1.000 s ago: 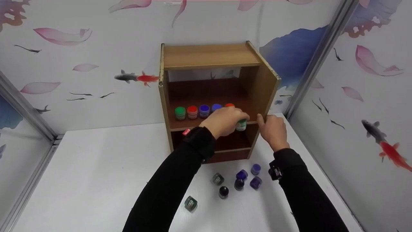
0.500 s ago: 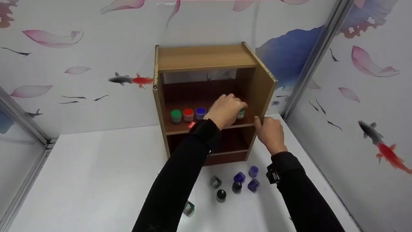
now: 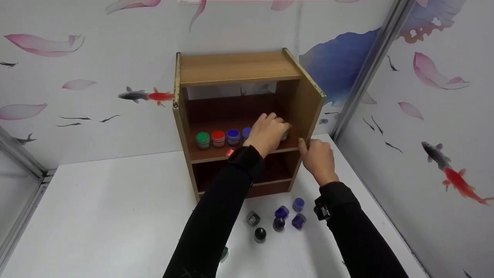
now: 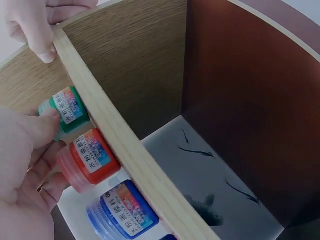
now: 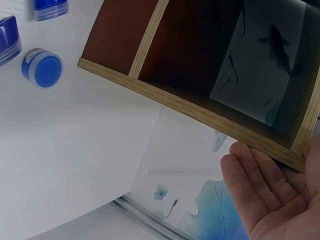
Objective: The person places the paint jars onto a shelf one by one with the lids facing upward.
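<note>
My left hand (image 3: 266, 135) reaches onto the middle shelf of a small wooden cabinet (image 3: 239, 69). Its thumb and fingers hold a green paint jar (image 4: 67, 109) at the right end of a row, mostly hidden behind the hand in the head view. Right beside it, near the curled fingers, stands a red paint jar (image 4: 92, 155), then a blue paint jar (image 4: 125, 210). Farther left on the shelf are another green jar (image 3: 203, 140), a red jar (image 3: 218, 138) and a dark blue jar (image 3: 233, 137). My right hand (image 3: 318, 160) grips the front edge of the cabinet's right side panel.
On the white tabletop (image 3: 115, 216) before the cabinet lie several jars, among them a purple jar (image 3: 298, 204), a black-lidded jar (image 3: 260, 234) and a dark grey-green jar (image 3: 253, 218). Patterned walls stand behind and to the right.
My left hand has carried the green paint jar from in front of the shelf edge up and back onto the shelf. The right hand keeps its grip on the panel; the head view shifts slightly.
</note>
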`<state>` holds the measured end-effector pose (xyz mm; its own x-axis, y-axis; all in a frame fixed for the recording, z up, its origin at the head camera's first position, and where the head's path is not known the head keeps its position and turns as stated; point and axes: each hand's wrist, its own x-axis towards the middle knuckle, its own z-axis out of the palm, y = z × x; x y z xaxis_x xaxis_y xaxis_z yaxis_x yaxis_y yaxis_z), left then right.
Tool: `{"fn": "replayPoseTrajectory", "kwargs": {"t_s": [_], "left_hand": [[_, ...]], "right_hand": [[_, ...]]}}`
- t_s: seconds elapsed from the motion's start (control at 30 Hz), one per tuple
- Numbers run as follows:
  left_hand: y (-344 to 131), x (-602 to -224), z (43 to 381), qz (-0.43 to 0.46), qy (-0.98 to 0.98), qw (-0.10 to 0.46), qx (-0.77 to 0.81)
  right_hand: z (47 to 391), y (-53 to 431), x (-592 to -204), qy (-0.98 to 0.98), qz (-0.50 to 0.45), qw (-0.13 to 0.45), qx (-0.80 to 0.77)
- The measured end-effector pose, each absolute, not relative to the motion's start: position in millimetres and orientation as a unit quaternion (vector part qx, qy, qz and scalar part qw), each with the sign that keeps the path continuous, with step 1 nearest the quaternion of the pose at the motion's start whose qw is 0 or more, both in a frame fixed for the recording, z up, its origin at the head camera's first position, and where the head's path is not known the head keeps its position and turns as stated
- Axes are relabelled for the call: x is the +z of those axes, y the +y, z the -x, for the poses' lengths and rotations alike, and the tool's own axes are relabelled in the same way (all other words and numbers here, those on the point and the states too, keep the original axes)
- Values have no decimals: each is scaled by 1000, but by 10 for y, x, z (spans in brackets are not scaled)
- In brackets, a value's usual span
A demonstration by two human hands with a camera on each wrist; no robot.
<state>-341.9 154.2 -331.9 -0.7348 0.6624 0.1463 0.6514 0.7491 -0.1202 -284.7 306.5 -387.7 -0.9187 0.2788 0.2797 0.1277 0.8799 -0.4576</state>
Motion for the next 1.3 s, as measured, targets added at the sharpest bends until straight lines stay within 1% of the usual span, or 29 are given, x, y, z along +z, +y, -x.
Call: {"fn": "replayPoseTrajectory", "kwargs": {"t_s": [0.33,1.0,1.3], "left_hand": [[1504,-3321,3395,349,-934,78,22],[1420,-3294,3358,342,-937,73,14],[1256,-3243,3303,348,-935,67,-22]], "right_hand": [[2843,3057,-3890,-953,105,171,226],[2846,3051,-3903,-954,99,180,219],[2838,3074,-3881,-956,106,162,221]]}}
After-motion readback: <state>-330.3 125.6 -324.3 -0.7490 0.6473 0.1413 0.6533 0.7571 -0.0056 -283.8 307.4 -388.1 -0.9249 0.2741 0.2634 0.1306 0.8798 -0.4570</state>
